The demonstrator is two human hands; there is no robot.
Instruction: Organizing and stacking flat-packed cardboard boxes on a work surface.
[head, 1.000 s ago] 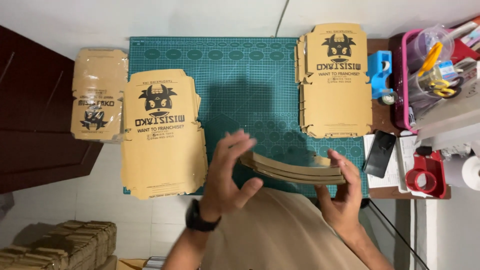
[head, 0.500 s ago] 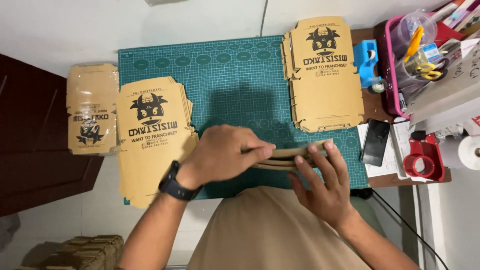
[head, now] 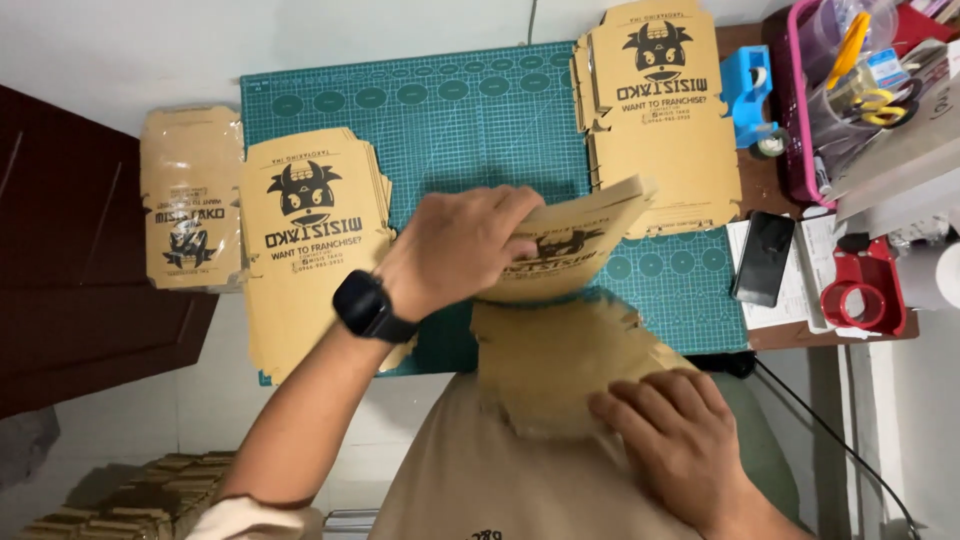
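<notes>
1. Green cutting mat (head: 470,130) covers the table centre.
2. Flat cardboard box stack (head: 305,235) lies on the mat's left edge; a second stack (head: 660,110) sits top right.
3. Cardboard box blank (head: 560,300) is half folded, at the mat's near edge against the person's chest.
4. Left hand (head: 465,245) curls over the raised flap, gripping it.
5. Right hand (head: 670,430) lies flat, fingers spread, pressing the lower panel.
6. Phone (head: 762,258) lies right of the mat.

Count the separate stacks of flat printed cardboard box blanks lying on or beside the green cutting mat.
3. One stack lies on the mat's left edge, a wrapped stack sits further left, off the mat, and one stack lies at the mat's upper right. Others may be hidden behind the hands.
</notes>
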